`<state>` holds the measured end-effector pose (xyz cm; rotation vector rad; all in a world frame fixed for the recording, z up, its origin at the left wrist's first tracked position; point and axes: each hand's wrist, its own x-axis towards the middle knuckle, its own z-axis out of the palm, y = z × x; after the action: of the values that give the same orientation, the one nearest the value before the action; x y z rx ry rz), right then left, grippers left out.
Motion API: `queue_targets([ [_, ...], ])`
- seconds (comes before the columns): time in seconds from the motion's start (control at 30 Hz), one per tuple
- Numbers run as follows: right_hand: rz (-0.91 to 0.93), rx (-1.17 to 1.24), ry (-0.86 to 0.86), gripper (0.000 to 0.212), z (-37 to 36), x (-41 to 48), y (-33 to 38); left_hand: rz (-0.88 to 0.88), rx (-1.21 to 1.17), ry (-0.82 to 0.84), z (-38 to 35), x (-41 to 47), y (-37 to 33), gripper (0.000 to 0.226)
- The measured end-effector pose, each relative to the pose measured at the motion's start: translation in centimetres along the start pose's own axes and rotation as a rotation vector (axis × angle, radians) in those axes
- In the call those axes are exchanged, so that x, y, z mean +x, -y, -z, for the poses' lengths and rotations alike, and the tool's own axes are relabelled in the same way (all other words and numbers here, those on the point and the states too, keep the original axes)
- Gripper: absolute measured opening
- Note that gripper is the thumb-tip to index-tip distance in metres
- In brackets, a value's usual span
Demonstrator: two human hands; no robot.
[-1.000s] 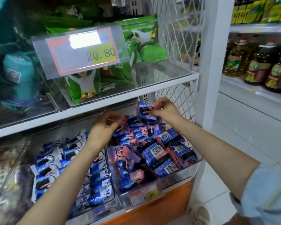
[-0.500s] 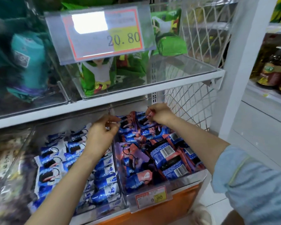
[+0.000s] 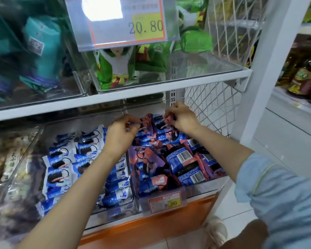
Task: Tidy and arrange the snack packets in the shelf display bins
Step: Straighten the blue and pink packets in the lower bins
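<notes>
Pinched in left grip (image 3: 121, 133) and right grip (image 3: 182, 119): small pink-and-blue crinkly film snack packets (image 3: 158, 125), at the rear of the clear plastic display bin (image 3: 201, 186) below the white metal shelf (image 3: 133, 95). Judged light, slippery, crushable inside (biscuits, probably); best taken by the crimped ends. Lowered since a second earlier from above the pile into the back row.
</notes>
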<state>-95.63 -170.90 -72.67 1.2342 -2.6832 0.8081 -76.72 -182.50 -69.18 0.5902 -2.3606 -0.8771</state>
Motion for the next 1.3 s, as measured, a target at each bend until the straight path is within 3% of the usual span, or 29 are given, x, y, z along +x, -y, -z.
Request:
queue_targets([
  [0.13,0.004,0.192,-0.055,0.017,0.5,-0.6,-0.4,-0.034,-0.021,0.028,-0.1,-0.3,-0.4,0.011],
  [0.23,-0.027,0.375,0.156,0.028,0.6,-1.2,-0.2,-0.062,-0.015,0.048,-0.2,-0.4,-0.6,0.013],
  [0.43,-0.058,0.235,0.261,0.039,0.9,-1.4,-0.1,-0.072,-0.003,0.037,-0.2,-0.4,-0.5,0.011],
  [0.63,-0.143,0.128,0.241,0.025,1.6,-2.1,-0.8,-0.084,0.024,0.034,-0.5,-0.2,-1.0,0.012],
  [0.77,-0.24,0.129,0.301,0.042,1.5,-3.0,-1.4,-0.12,0.083,0.099,-1.3,0.9,-1.1,0.015],
  [0.93,-0.282,0.294,0.217,0.053,2.0,-3.9,-1.5,-0.114,0.162,0.317,-3.1,4.0,-0.5,0.022],
  [1.17,-0.356,0.51,0.065,0.056,2.3,-4.6,-1.8,-0.221,0.487,0.438,-6.9,7.5,0.0,0.04],
  [1.3,-0.377,0.593,0.043,0.055,2.3,-4.7,-1.8,-0.337,0.652,0.43,-7.9,8.4,0.4,0.039],
])
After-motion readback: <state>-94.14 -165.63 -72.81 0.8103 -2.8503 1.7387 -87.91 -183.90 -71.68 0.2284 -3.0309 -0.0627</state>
